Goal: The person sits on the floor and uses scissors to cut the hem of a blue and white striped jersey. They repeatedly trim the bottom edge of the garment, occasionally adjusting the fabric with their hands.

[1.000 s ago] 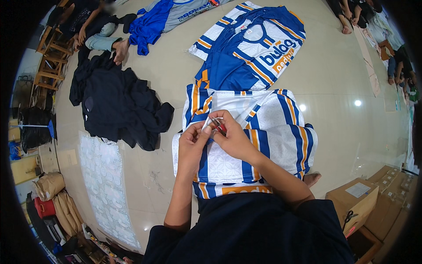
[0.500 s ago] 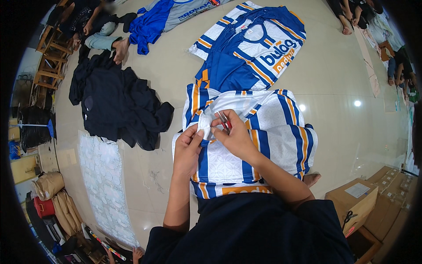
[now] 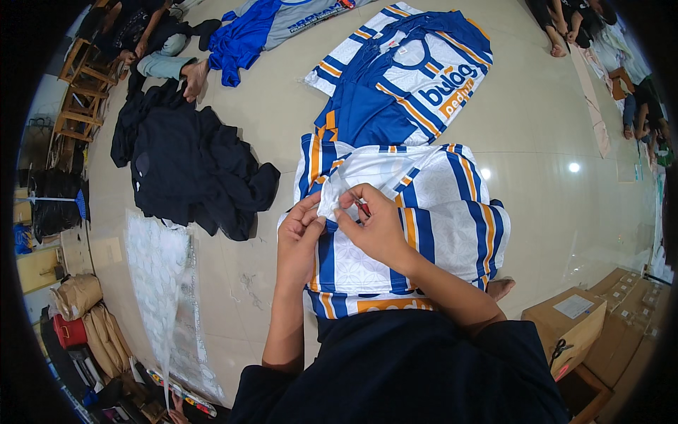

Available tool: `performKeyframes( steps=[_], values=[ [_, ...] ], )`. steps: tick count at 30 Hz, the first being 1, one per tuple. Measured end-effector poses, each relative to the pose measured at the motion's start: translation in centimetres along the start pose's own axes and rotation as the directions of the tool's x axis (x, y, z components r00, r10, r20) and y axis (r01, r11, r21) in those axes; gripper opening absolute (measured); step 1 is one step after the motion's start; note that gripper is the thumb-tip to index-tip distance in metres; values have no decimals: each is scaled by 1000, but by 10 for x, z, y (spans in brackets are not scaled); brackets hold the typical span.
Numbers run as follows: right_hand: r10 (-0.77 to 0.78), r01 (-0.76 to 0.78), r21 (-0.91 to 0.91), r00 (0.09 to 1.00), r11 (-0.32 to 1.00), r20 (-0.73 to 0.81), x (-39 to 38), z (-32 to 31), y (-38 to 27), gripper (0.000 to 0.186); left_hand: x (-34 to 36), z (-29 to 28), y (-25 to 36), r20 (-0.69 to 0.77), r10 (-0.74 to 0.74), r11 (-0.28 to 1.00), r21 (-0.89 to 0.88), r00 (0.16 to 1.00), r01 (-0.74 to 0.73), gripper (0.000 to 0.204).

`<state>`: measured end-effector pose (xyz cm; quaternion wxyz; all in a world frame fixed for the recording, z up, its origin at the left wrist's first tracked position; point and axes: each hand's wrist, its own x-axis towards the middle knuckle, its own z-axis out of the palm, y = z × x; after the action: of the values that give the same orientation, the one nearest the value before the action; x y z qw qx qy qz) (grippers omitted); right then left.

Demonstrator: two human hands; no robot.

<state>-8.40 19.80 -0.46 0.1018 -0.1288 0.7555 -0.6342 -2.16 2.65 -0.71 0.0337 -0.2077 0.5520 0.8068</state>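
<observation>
A white jersey [image 3: 445,233] with blue and orange stripes lies across my lap. My left hand [image 3: 299,230] is closed, pinching a bunched white edge of it between thumb and fingers. Close beside it, my right hand [image 3: 374,225] is closed around small red-handled thread snips [image 3: 364,208], mostly hidden by the fingers. The right thumb and fingertips meet at the same white cloth; whether they pinch a thread there is too small to tell.
Beyond my lap lie more striped jerseys [image 3: 395,78] and a blue-grey shirt [image 3: 244,42]. Black garments [image 3: 198,162] are heaped at left, near a patterned white sheet [image 3: 152,283] and another person's hand [image 3: 178,411]. Cardboard boxes [image 3: 565,318] stand at right; other people sit farther off.
My right hand has turned slightly, so the snips' blades show less, and its fingertips have drawn closer to the cloth. At left, the patterned sheet has been partly folded over.
</observation>
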Motion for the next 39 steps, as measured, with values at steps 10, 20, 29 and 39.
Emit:
performKeyframes(
  steps=[10, 20, 29, 39],
  values=[
    [-62, 58, -113, 998, 992, -34, -1, 7, -1, 15, -8, 18, 9, -23, 123, 973, 198, 992, -116, 42],
    [246, -283, 257, 955, 924, 168, 0, 5, 0, 16, -6, 21, 5, -127, 17, 995, -99, 992, -29, 24],
    [97, -102, 68, 993, 993, 71, 0, 4, 2, 21, 3, 18, 0, -110, -18, 997, -82, 994, 9, 17],
    [116, -117, 13, 991, 993, 65, -3, -1, -6, 25, 7, 19, 0, -108, -19, 986, -166, 994, 1, 15]
  ],
)
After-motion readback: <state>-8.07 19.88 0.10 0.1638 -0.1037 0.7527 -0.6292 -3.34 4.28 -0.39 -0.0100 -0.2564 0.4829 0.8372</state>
